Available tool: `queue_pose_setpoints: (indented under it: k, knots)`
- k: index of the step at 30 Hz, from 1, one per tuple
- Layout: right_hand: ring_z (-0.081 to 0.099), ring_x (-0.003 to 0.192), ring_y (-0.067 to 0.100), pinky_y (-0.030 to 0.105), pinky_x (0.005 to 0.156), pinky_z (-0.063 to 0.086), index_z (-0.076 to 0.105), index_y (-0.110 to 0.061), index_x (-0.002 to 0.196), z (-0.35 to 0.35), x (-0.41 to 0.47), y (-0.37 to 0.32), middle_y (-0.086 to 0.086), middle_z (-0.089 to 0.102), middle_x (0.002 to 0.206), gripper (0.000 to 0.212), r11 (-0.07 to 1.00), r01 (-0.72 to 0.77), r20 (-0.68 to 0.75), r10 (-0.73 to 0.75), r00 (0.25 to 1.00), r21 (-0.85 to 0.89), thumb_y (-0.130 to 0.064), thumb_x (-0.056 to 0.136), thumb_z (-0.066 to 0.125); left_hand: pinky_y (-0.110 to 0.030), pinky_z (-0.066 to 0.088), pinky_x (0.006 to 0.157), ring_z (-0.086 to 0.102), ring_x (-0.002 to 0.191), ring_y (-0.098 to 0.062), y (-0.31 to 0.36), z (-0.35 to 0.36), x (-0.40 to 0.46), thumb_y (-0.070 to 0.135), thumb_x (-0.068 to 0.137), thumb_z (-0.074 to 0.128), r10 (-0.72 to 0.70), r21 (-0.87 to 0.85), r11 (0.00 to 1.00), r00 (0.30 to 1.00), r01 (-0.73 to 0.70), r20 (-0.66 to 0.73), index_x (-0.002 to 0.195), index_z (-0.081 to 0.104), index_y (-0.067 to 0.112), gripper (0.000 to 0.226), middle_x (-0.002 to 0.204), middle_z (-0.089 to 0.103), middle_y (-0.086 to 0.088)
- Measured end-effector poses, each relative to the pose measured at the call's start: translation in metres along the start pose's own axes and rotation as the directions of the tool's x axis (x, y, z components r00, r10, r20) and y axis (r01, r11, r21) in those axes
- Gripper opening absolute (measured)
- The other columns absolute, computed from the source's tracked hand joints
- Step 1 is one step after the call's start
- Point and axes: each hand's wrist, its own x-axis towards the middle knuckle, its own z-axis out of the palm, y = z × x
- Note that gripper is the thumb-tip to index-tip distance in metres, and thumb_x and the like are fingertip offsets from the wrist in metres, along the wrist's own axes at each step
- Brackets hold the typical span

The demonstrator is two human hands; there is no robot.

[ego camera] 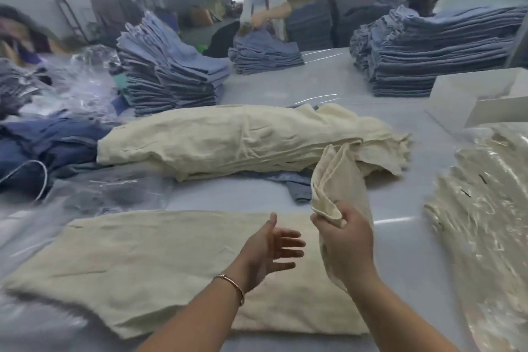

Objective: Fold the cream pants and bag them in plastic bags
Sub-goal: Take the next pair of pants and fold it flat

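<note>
Folding is under way: cream pants (160, 260) lie flat on the counter (405, 260), right hand (347, 237) gripping one lifted end, left hand (271, 251) open above. Bagged pairs (485, 208) sit right; an unfolded pile (243, 140) waits.

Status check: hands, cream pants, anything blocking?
Right hand grips lifted cream pants end. Left hand open above flat pants. Nothing blocking.

- Right hand (344, 233) grips a bunched cream fabric pant end (333, 180).
- Left hand (270, 248) hovers, fingers spread, above flat cream pants (137, 266).
- Bagged cream pants (485, 208) lie at the right.
</note>
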Motion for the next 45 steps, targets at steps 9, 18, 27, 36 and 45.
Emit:
queue_pose_setpoints:
  k: [9,18,27,36,45]
  knots:
    - [0.043,0.125,0.018,0.029,0.102,0.035,0.054,-0.026,0.127,0.156,-0.079,0.018,-0.005,0.045,0.138,0.063,0.739,0.543,0.745,-0.085,0.661,-0.398,-0.066,0.080,0.038,-0.033,0.056,0.074,0.069,0.085,-0.027,0.020,-0.154,-0.031,0.008,0.091,0.057,-0.021,0.020,1.000,0.992,0.023,-0.122,0.111,0.065,-0.001,0.023,0.098,0.072,-0.016]
    - [0.004,0.148,0.016,0.040,0.118,0.003,0.024,-0.033,0.149,0.148,-0.030,0.055,-0.004,0.009,0.161,0.053,0.447,0.139,0.193,0.076,0.978,-0.884,-0.051,0.099,0.026,-0.037,0.054,0.086,0.068,0.094,-0.023,0.001,-0.219,-0.025,0.004,0.089,0.057,0.207,0.333,0.933,0.960,-0.135,-0.191,0.108,0.065,0.016,0.024,0.104,0.072,-0.007]
    - [-0.017,0.146,0.013,0.047,0.115,-0.013,-0.013,-0.042,0.148,0.141,-0.035,0.094,-0.012,-0.019,0.158,0.059,0.306,0.042,0.130,0.272,0.953,-0.951,-0.059,0.096,0.009,-0.023,0.047,0.082,0.062,0.103,-0.018,-0.020,-0.242,-0.018,0.017,0.084,0.061,0.115,0.635,0.761,0.936,0.132,-0.333,0.110,0.065,0.014,0.027,0.113,0.069,-0.004]
    - [0.062,0.079,0.007,0.014,0.060,0.049,0.070,-0.029,0.096,0.190,-0.075,0.051,-0.014,0.065,0.091,0.044,0.560,0.727,0.661,-0.375,0.650,-0.397,-0.044,0.058,0.084,-0.029,0.047,0.078,0.057,0.093,-0.019,-0.045,-0.229,-0.038,0.056,0.078,0.062,0.358,0.785,0.557,0.775,0.271,-0.521,0.084,0.053,0.026,0.032,0.098,0.043,0.005]
    - [0.053,0.053,0.012,0.022,0.041,0.031,0.054,-0.022,0.056,0.236,-0.084,0.030,-0.008,0.054,0.066,0.024,0.457,0.857,0.753,-0.471,0.459,-0.237,-0.029,0.045,0.074,-0.034,0.034,0.059,0.038,0.061,-0.029,-0.020,-0.229,-0.044,0.038,0.065,0.064,0.241,0.618,0.762,0.802,0.192,-0.546,0.042,0.033,0.017,0.044,0.058,0.033,-0.001]
